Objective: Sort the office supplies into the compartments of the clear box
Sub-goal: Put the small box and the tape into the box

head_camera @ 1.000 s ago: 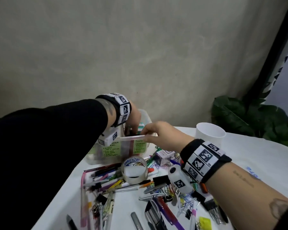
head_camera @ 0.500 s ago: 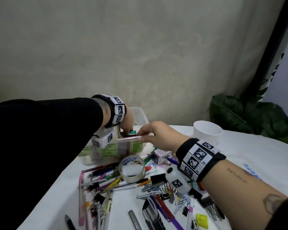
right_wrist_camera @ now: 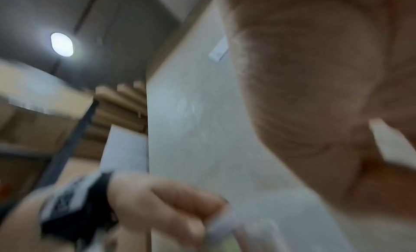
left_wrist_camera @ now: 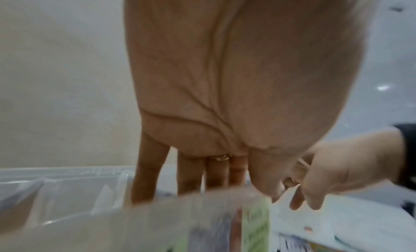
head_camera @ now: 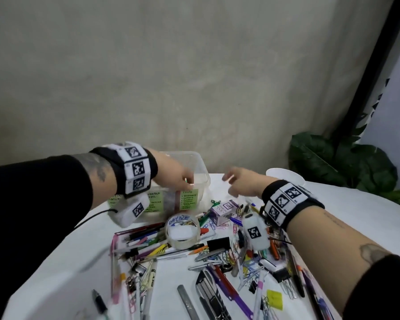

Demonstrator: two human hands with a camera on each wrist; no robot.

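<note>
1. Steady the clear box [head_camera: 195,168] with your left hand [head_camera: 174,179], which grips its near rim at the compartment labelled "Tools"; whether it pinches some small item there, you cannot tell.
2. Bring your right hand [head_camera: 243,182], fingers loose and holding nothing, down to the supplies heaped on the tabletop [head_camera: 346,218].
3. Pick one item, perhaps the tape roll [head_camera: 182,230], and match it to a label.

Motion blur smears the right hand [head_camera: 241,182] so its grip cannot be read, the left hand [head_camera: 171,175] hides most of the clear box [head_camera: 200,172] opening, and its green labels [head_camera: 189,200] seem lettered yet stay illegible.
</note>
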